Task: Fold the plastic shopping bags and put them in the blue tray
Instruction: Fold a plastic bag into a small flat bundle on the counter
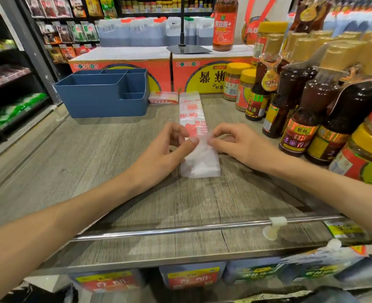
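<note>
A white plastic shopping bag with red print (191,110) lies folded into a long narrow strip down the middle of the wooden shelf top. Its near end is doubled over into a thicker white pad. My left hand (169,147) pinches the strip's left edge at the fold between thumb and fingers. From the other side, my right hand (235,141) pinches the right edge. A second bag, folded small (163,97), lies beside the blue tray (102,99), which stands at the back left with several compartments that show nothing inside.
Sauce bottles (299,119) and yellow-lidded jars (235,84) crowd the right side, close to my right hand. Red cartons (202,71) line the back, with a black stand base (188,49) on top. A metal rail (180,229) runs along the shelf's front edge.
</note>
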